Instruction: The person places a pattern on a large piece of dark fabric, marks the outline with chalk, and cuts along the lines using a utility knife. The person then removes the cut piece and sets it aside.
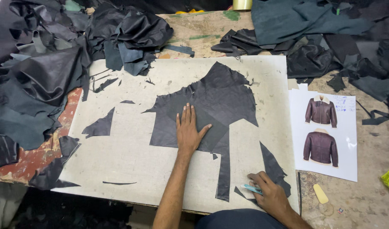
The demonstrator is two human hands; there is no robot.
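Mid-frame, the left hand (189,131) lies flat, fingers spread, on the partly cut black leather piece (211,106); the right hand (268,193) grips a teal cutter (251,189) (offcuts suggest cutting well underway).

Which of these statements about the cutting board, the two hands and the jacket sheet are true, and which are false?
1. The left hand lies flat on the large black leather piece. True.
2. The right hand holds scissors. False: it holds a slim light-blue tool.
3. The white paper sheet with two brown jacket pictures lies right of the pale cutting board. True.
4. The board's left side bears no scraps. False: a small black leather offcut lies there.
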